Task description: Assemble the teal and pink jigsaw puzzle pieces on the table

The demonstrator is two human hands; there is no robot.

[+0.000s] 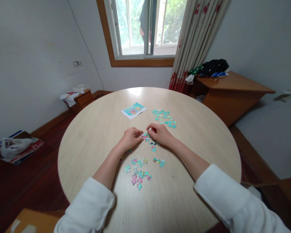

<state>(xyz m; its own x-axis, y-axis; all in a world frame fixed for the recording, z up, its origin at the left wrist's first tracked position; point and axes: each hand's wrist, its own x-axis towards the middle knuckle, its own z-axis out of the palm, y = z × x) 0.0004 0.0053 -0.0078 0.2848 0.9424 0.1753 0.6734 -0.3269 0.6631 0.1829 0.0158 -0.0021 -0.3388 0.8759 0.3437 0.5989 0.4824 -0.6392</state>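
Observation:
Both my hands meet near the middle of a round pale wooden table (196,136). My left hand (131,136) is curled, its fingertips pinching a small jigsaw piece (145,135). My right hand (160,132) is also curled, fingers pressed on a small cluster of joined pieces (150,140) between the hands. Loose pink and teal pieces (139,174) lie nearer to me. A group of teal pieces (164,117) lies beyond my right hand. A printed reference picture (134,110) lies further back.
A wooden desk (230,85) with dark clothes stands at the right by a curtain (196,42). A window (145,27) is behind the table. A small wooden box (83,97) and a plastic bag on cardboard (14,147) sit on the floor at left.

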